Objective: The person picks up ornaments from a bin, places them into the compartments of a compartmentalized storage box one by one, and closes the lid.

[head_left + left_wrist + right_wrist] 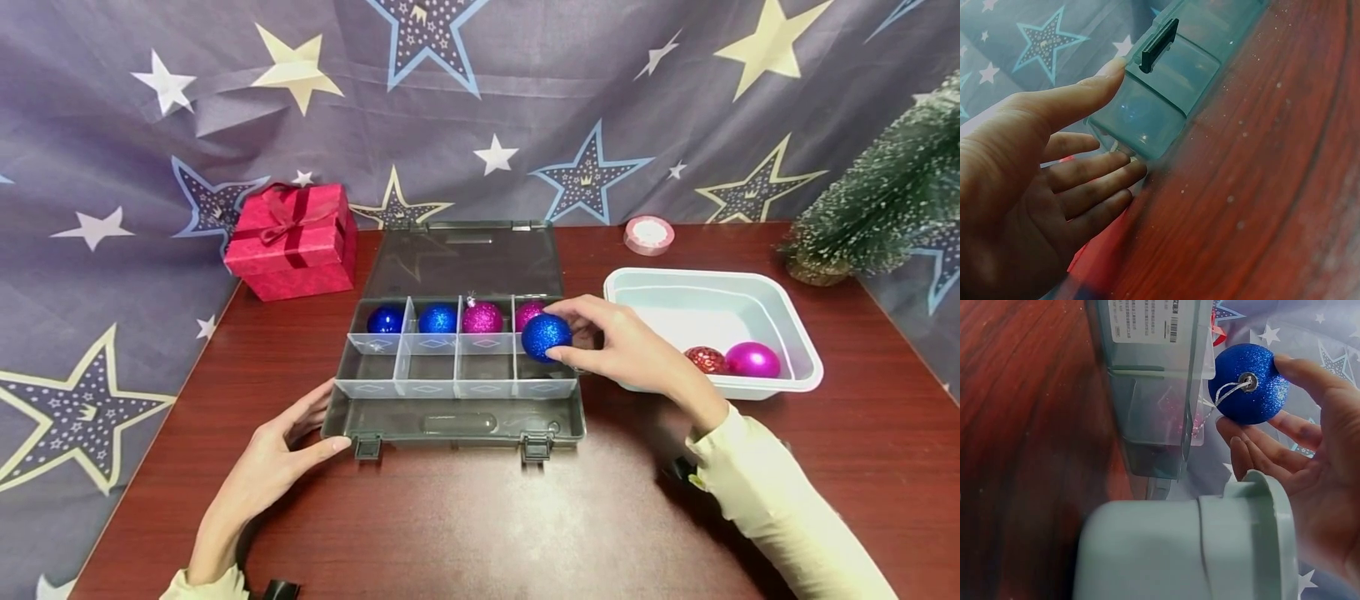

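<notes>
We note the glittery blue ball ornament (546, 338), with its metal cap (1248, 382) and white cord (1227, 392), over the right end of the smoky clear plastic divided case (408, 422); which compartment lies directly beneath, we cannot tell. The right hand (618, 337) holds it between thumb and fingers. The left hand (270, 458) is spread loosely, thumb at the case's front left corner, gripping nothing.

We judge the ball light and stiff, its glitter rough enough for decent grip, the shell possibly brittle. Best hold: opposite sides at its widest part, cord hanging free.

Counts: 1 ball in hand. Back row of the case, 4: 1 shiny dark blue ball (385, 320), 1 glittery blue ball (437, 319), 2 glittery magenta balls (482, 317). Pale plastic tub (812, 367), 2 visible: 1 patterned red ball (706, 360), 1 glossy magenta ball (753, 361).
</notes>
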Demonstrator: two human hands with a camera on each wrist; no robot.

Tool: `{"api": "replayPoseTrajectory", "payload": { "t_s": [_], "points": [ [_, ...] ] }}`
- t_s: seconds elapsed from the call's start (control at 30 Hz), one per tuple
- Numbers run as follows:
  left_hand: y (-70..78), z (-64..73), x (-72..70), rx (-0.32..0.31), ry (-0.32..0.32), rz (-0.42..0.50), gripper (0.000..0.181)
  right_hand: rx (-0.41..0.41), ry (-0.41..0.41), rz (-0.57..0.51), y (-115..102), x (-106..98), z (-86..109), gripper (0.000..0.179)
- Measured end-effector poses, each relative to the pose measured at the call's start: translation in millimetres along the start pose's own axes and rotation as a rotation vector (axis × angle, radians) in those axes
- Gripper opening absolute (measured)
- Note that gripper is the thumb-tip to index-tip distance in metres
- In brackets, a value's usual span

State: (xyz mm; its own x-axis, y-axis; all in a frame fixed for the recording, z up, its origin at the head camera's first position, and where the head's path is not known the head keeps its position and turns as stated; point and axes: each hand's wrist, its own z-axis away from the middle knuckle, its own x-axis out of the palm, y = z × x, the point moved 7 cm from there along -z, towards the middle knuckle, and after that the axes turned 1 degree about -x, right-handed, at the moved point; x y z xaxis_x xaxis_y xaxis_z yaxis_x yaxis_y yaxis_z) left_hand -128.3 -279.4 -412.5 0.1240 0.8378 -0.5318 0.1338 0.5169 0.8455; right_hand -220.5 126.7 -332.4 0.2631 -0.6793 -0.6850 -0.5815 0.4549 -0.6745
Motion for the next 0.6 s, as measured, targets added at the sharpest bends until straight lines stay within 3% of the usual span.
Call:
{"api": "replayPoseTrajectory", "payload": {
  "t_s": [0.6],
  "points": [
    [1.1,0.4,0.8,0.003,-0.004,0.016,0.073,-0.007,-0.007,0.004,4.3,1.6,1.5,0.044]
  ]
}}
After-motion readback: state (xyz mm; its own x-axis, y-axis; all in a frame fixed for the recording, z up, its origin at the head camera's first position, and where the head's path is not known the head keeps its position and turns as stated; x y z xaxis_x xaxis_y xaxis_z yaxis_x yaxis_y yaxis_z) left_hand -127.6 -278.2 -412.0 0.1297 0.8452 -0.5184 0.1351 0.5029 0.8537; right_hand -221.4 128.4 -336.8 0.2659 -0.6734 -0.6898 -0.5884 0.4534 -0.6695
